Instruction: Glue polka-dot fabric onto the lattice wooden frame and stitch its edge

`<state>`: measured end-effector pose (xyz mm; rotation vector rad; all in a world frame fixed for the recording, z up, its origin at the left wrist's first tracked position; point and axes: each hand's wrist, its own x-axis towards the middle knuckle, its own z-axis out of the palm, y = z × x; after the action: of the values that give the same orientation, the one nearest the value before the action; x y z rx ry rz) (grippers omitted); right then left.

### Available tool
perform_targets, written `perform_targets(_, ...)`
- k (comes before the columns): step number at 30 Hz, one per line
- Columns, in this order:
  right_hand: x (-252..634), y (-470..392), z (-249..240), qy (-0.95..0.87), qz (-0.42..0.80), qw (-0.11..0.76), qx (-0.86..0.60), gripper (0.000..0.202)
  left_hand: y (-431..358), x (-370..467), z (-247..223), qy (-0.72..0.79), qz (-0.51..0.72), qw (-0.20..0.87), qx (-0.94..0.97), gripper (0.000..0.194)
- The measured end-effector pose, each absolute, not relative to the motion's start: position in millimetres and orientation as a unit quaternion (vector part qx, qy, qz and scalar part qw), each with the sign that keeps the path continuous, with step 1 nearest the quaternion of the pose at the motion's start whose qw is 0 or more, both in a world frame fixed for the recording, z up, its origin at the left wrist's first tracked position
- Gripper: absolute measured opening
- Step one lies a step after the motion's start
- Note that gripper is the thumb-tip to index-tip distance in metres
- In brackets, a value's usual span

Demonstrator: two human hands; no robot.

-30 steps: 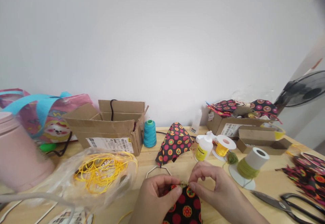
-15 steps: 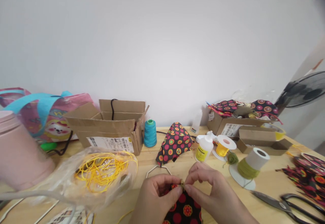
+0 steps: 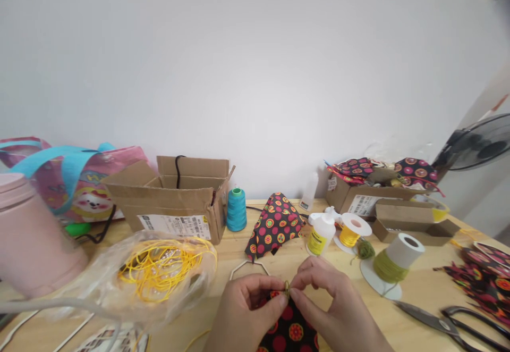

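At the front of the table, my left hand [image 3: 255, 309] pinches the top edge of a dark fabric piece [image 3: 295, 332] printed with red and orange flowers. A small olive-green cord loop [image 3: 287, 286] stands up from that edge, between both hands. Thumb and forefinger of my right hand [image 3: 324, 299] are closed at the loop's right side, pressed against it. The fabric hangs below my fingers, and its lower part runs out of view. Just beyond my hands lie a pale polygonal frame [image 3: 250, 268] and a folded piece of the same print [image 3: 274, 224].
Left are a bag of yellow cord [image 3: 167, 267], a cardboard box [image 3: 179, 203], a pink container [image 3: 35, 240] and a teal thread cone [image 3: 236, 211]. Right are a glue bottle [image 3: 321, 232], a yellow spool [image 3: 350, 229], an olive spool [image 3: 392, 261], scissors [image 3: 442, 323] and fabric scraps [image 3: 478, 283].
The olive-green loop now stands a little taller and more open between my fingers. Both hands keep nearly the same place and grip.
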<state>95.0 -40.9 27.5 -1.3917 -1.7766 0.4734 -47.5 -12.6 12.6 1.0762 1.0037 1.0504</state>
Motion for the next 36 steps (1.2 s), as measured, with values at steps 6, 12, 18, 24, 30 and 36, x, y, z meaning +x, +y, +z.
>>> perform_targets(6,92.9,-42.2,27.5,-0.710,0.165,0.413,-0.547,0.013,-13.4,-48.7,14.9,0.427,0.457,0.626,0.465,0.014)
perform_targets(12,92.4,-41.4,26.5,-0.714,0.149,0.427,-0.534,0.013,-12.9,-47.9,14.0,0.428,0.455,0.621,0.474,0.011)
perform_targets(18,91.7,-41.3,24.6,-0.712,0.152,0.428,-0.536,0.012,-11.8,-46.2,12.5,0.435,0.463,0.605,0.480,0.008)
perform_targets(24,95.2,-42.5,26.7,-0.684,0.227,0.408,-0.561,0.012,-10.4,-47.8,11.3,0.444,0.452,0.605,0.483,0.004)
perform_targets(30,95.8,-40.6,30.5,-0.665,0.269,0.389,-0.578,0.018,-10.8,-47.0,10.9,0.448,0.437,0.599,0.499,0.004)
perform_targets(36,93.1,-38.3,24.6,-0.678,0.261,0.375,-0.576,0.015,-11.0,-47.8,10.5,0.456,0.415,0.595,0.515,0.004)
